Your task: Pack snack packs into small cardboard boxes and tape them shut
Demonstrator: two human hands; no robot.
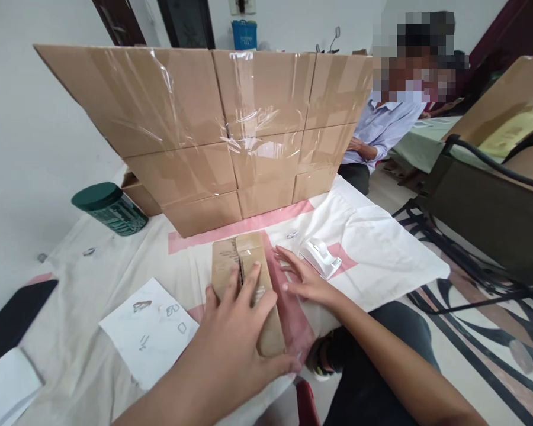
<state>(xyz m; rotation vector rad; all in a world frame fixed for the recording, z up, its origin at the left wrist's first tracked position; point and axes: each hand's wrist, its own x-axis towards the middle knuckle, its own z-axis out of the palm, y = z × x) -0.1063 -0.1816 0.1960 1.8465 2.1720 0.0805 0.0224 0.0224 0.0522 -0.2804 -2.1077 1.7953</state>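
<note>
A small brown cardboard box (270,337) with dark handwriting lies on the cloth-covered table in front of me. My left hand (240,313) rests on top of it with the fingers spread. To the box's right, my right hand (304,278) hovers close to the cloth, fingers stretched out and holding nothing. A white tape dispenser (322,257) sits just beyond my right hand. Behind the box stands a tall cardboard panel (182,112) joined with shiny clear tape.
A green-lidded jar (111,207) stands at the left. Nearer are a white paper with drawings (148,331) and a dark flat object (15,319). Beyond the panel sits a person in a light shirt (388,130). A metal-framed chair (484,225) is at the right.
</note>
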